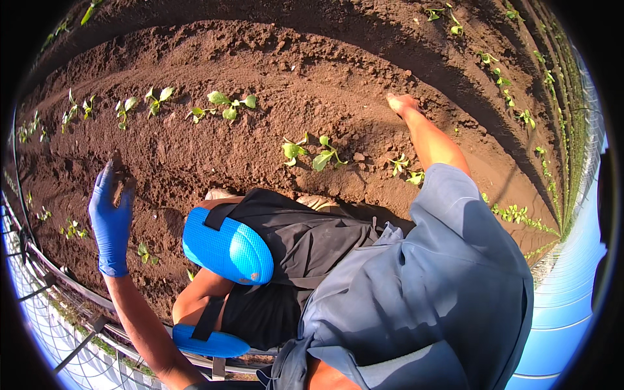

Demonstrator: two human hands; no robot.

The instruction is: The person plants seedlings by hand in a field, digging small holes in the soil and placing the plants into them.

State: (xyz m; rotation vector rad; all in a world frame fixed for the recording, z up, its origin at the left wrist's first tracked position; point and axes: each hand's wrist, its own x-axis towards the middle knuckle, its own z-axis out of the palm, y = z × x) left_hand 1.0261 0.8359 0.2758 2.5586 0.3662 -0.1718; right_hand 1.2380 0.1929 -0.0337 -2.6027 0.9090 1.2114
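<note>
My left hand, in a blue disposable glove with soil-darkened fingertips, is at the left over brown soil, fingers and thumb apart, holding nothing visible. Upper right, my bare right hand touches the raised soil bed; its fingers are hard to make out against the soil. Below and left of it stand a leafy seedling and another seedling. More seedlings line the bed toward the upper left. Small pale-leaved seedlings grow near my right sleeve.
Blue knee pads are strapped on my bent legs. A dark furrow separates the bed from further planted rows. Metal pipes and wire mesh run along the lower left. Another seedling stands below and right of my left hand.
</note>
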